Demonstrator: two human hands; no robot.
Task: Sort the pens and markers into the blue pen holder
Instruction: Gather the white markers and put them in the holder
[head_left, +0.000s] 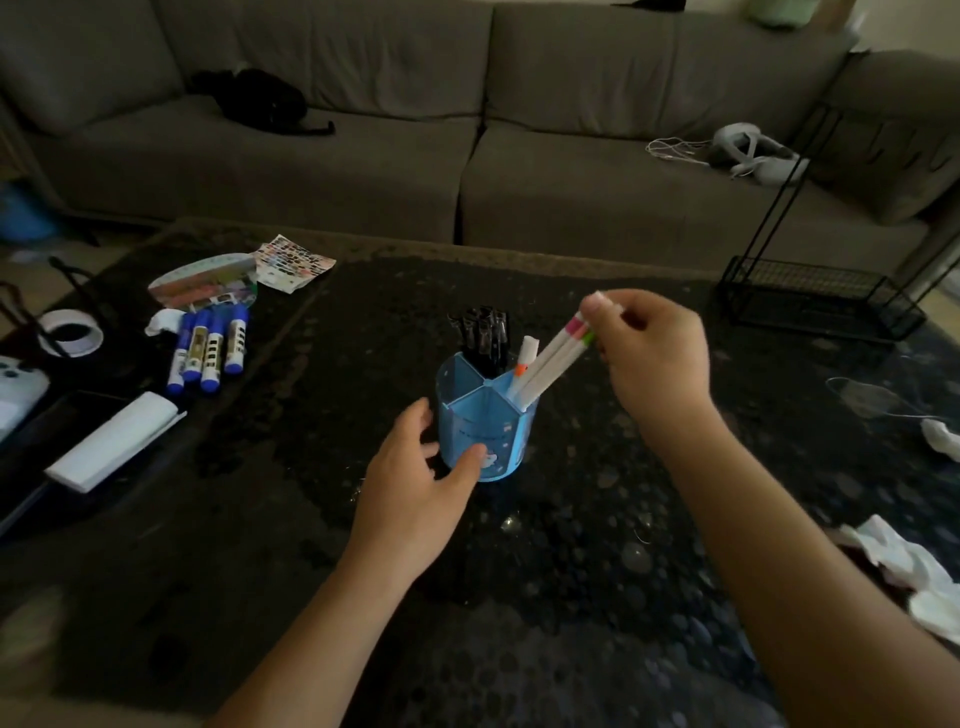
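Note:
The blue pen holder (483, 421) stands mid-table, divided into compartments. Several black pens (485, 335) fill its far compartment. A white marker with an orange band (523, 364) leans in the right compartment. My right hand (649, 353) pinches the top ends of white markers (553, 364) with pink and green bands; their lower ends sit in that right compartment. My left hand (415, 467) rests against the holder's left side, thumb on its front wall, fingers apart. Several blue-capped markers (210, 348) lie at the table's left.
A white box (111, 441), tape roll (70, 332), sticker sheets (291, 262) and a clear pouch (208, 280) lie at the left. A black wire rack (815, 296) stands back right. Crumpled tissues (904, 566) lie at the right edge. A grey sofa (467, 130) is behind the dark table (519, 571).

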